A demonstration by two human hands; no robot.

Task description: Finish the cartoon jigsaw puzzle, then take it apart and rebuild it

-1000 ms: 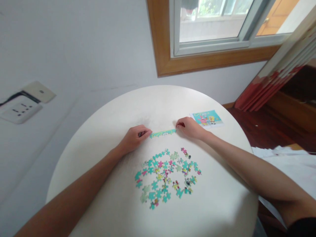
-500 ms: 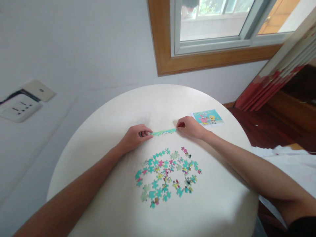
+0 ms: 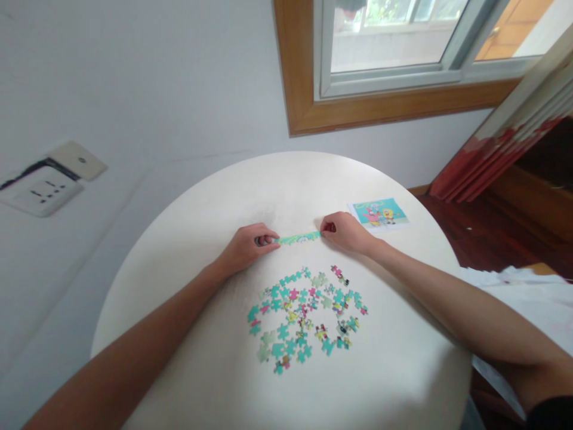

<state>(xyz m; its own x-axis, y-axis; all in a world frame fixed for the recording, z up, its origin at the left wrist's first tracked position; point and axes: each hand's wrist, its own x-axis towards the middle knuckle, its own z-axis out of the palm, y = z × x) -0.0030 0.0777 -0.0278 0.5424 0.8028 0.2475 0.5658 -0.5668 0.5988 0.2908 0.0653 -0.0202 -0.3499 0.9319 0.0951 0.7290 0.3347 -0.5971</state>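
A narrow joined strip of jigsaw puzzle pieces [image 3: 299, 238], turquoise with yellow-green marks, lies on the table between my hands. My left hand [image 3: 253, 243] pinches its left end, thumb on the near side and fingers on the far side. At the right end, my right hand [image 3: 342, 230] has its thumb and fingertips closed on the strip. Nearer to me spread many loose puzzle pieces [image 3: 278, 349], turquoise, pink, yellow and pale green, a few of them seemingly linked. Beyond my right hand lies a picture card [image 3: 380, 213] with two cartoon figures.
The round white table [image 3: 179, 370] stands close to a white wall. A socket plate [image 3: 42, 191] is on the wall at left. A wood-framed window [image 3: 304, 113] is behind, a red and cream curtain [image 3: 470, 161] at right. White sheets [image 3: 523, 304] lie beyond the table's right edge.
The whole view has shifted slightly as the head moved. Both hands keep their hold at the two ends of the strip, and the loose pieces stay as they were.
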